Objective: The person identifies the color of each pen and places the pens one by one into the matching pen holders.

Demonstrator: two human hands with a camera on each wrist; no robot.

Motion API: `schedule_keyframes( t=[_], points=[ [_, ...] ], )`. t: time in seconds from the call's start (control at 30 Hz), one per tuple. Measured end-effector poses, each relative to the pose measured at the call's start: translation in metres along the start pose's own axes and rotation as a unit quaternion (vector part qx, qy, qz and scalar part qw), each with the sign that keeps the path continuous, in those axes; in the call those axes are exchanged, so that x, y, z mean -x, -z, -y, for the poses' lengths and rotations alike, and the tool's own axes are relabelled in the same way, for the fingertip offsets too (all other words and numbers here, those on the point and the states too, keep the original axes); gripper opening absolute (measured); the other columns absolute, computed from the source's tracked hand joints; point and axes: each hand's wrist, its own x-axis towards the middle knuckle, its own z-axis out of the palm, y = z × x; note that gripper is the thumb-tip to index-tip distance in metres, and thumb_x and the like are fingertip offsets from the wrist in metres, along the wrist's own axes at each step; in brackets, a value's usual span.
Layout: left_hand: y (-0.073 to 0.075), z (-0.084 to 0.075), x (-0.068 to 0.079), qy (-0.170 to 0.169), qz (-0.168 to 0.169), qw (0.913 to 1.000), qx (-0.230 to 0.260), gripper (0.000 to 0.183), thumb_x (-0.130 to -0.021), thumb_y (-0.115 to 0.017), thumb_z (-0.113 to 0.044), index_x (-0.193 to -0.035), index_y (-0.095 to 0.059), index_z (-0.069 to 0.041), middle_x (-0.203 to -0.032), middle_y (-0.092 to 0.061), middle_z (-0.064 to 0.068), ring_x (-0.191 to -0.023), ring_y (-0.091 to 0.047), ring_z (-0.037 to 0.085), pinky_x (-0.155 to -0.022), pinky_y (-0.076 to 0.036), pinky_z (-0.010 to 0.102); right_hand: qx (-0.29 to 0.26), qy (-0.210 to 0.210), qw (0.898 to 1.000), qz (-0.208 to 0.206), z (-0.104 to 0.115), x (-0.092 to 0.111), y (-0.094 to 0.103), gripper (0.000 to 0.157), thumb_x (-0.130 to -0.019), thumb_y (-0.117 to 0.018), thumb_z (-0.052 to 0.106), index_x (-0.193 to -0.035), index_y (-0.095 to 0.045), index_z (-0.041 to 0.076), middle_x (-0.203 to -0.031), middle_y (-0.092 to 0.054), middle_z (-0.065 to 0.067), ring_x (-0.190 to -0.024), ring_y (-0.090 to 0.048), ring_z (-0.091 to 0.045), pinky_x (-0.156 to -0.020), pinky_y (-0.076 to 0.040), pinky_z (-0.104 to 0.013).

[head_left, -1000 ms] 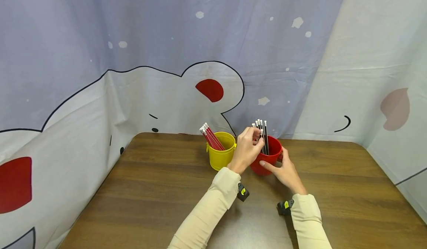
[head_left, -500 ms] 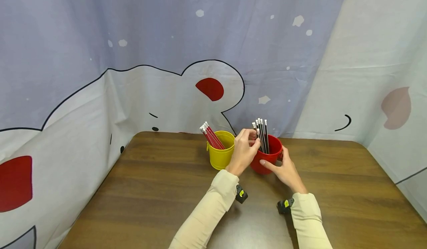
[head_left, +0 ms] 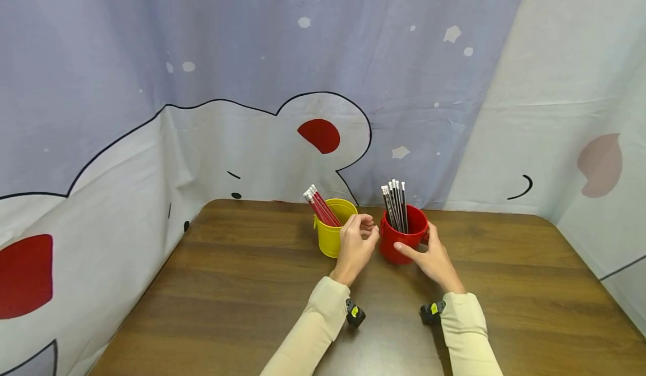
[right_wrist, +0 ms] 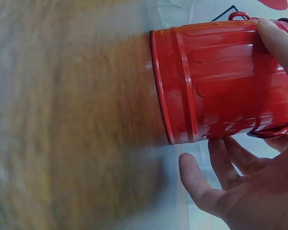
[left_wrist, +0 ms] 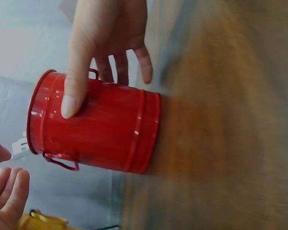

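A small red metal bucket (head_left: 396, 247) stands upright on the table, with several black pencils (head_left: 396, 207) leaning in it, white eraser ends up. My right hand (head_left: 436, 261) holds the bucket from the right, the thumb on its front and the other fingers around the far side. Between the two buckets hovers my left hand (head_left: 355, 245), its fingers loosely bent and holding nothing. It partly covers a yellow bucket (head_left: 328, 240), where several red pencils (head_left: 321, 206) with white ends lean to the left. In the left wrist view, the left fingers (left_wrist: 17, 194) are apart from the red bucket.
The wooden table (head_left: 242, 286) reaches up to a printed curtain (head_left: 242, 152) close behind the buckets. A wire handle (left_wrist: 62, 163) hangs on the red bucket's side. Black wrist cameras (head_left: 355, 312) are strapped on both sleeves.
My left hand has let go of a black pencil, now standing among the others in the red bucket, and has moved left and down. The right hand stays on the red bucket.
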Motion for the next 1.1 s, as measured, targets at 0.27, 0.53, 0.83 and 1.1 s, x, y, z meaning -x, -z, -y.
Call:
schedule_keyframes(
  t=[0.27,0.53,0.83,1.1],
  points=[
    [0.010,0.008,0.022,0.010,0.006,0.9998,-0.014,0.014,-0.078,-0.065,0.003,-0.090,-0.059,0.002,-0.083,-0.060,0.012,-0.069,-0.061,0.013,-0.062,-0.053,0.020,0.004,0.003,1.000,0.000,-0.003,0.000,0.001,0.089,-0.076,-0.072,0.042,-0.143,-0.018,0.017,-0.134,-0.043,-0.015,-0.120,-0.042,-0.032,-0.097,-0.037,-0.053],
    [0.013,0.010,0.027,0.030,0.008,0.9994,-0.014,0.015,-0.077,-0.066,0.003,-0.090,-0.060,0.002,-0.082,-0.060,0.012,-0.068,-0.062,0.014,-0.061,-0.055,0.026,0.014,0.001,1.000,-0.005,-0.005,0.000,0.003,0.091,-0.076,-0.073,0.041,-0.144,-0.018,0.016,-0.133,-0.043,-0.016,-0.119,-0.044,-0.034,-0.095,-0.038,-0.054],
    [0.016,0.012,0.024,0.036,0.012,0.9991,-0.018,0.016,-0.077,-0.067,0.002,-0.091,-0.060,0.001,-0.082,-0.060,0.011,-0.068,-0.061,0.013,-0.061,-0.054,0.021,0.018,0.002,1.000,0.001,-0.003,-0.003,0.003,0.092,-0.076,-0.072,0.043,-0.144,-0.016,0.018,-0.135,-0.042,-0.015,-0.120,-0.043,-0.034,-0.096,-0.037,-0.054],
    [0.020,0.015,0.027,0.050,0.021,0.9984,-0.012,0.013,-0.077,-0.067,0.000,-0.088,-0.061,0.000,-0.081,-0.061,0.009,-0.067,-0.060,0.012,-0.061,-0.054,0.024,0.022,0.002,1.000,0.004,0.000,-0.001,0.001,0.091,-0.076,-0.072,0.042,-0.144,-0.017,0.016,-0.134,-0.043,-0.016,-0.119,-0.043,-0.034,-0.096,-0.037,-0.054]
  ],
)
